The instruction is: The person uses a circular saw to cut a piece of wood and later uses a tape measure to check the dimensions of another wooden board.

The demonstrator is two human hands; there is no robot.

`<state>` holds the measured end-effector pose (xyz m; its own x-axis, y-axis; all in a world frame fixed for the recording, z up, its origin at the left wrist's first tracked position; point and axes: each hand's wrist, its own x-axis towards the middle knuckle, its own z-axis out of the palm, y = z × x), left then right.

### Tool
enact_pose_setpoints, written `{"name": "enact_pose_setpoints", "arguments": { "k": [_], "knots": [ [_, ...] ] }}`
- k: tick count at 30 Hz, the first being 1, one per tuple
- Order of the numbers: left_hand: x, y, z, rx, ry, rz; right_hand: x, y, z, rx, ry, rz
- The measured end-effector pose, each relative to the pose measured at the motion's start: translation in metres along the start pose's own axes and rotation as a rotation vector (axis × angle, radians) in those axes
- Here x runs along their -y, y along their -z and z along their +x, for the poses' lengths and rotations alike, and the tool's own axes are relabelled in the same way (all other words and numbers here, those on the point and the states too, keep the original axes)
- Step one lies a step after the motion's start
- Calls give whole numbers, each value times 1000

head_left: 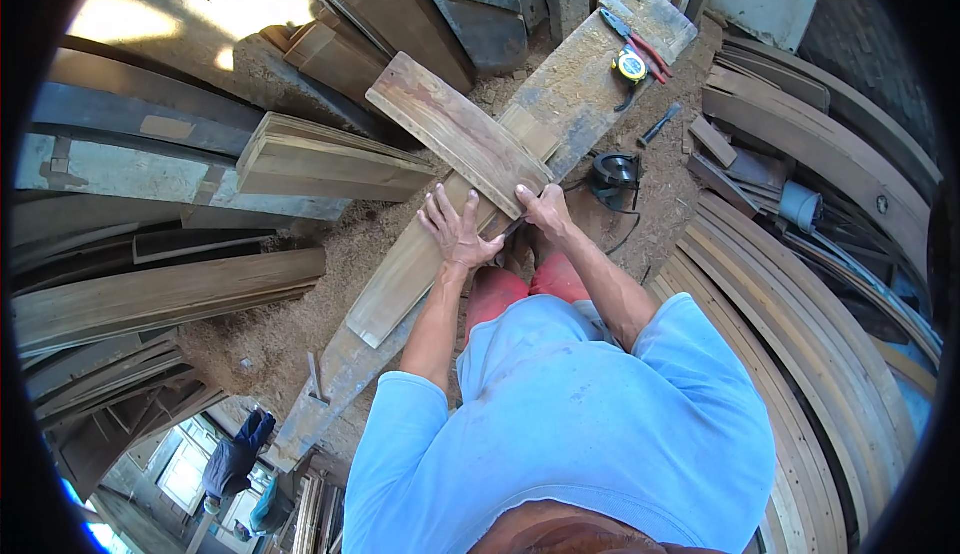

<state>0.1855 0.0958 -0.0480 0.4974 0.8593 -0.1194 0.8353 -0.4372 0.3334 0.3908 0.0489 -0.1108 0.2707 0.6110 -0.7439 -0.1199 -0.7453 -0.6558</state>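
Note:
A reddish-brown wooden board (455, 124) lies crosswise over a paler wooden board (395, 289). Both rest on a long worn bench plank (590, 79). My right hand (545, 210) grips the near end of the reddish-brown board, thumb on top; its other fingers are partly hidden at the edge. With fingers spread, my left hand (460, 231) lies on the paler board, close beside the upper one. It holds nothing. A small flat piece of wood (530, 132) shows beyond the crossing.
Pliers (643, 46) and a yellow tape measure (630, 65) lie on the plank's far end. A chisel-like tool (660, 124) and a corded power tool (614, 172) sit to the right. Stacked boards (800, 324) flank both sides. Another person (233, 462) is at lower left.

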Motion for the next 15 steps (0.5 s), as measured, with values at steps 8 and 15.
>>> {"name": "enact_pose_setpoints", "arguments": {
  "k": [8,15],
  "knots": [
    [-1,3,-2,28,36,-3,23,3,-14,-19,-11,36],
    [3,2,-8,45,59,-33,40,2,-36,-37,-15,29]
  ]
}}
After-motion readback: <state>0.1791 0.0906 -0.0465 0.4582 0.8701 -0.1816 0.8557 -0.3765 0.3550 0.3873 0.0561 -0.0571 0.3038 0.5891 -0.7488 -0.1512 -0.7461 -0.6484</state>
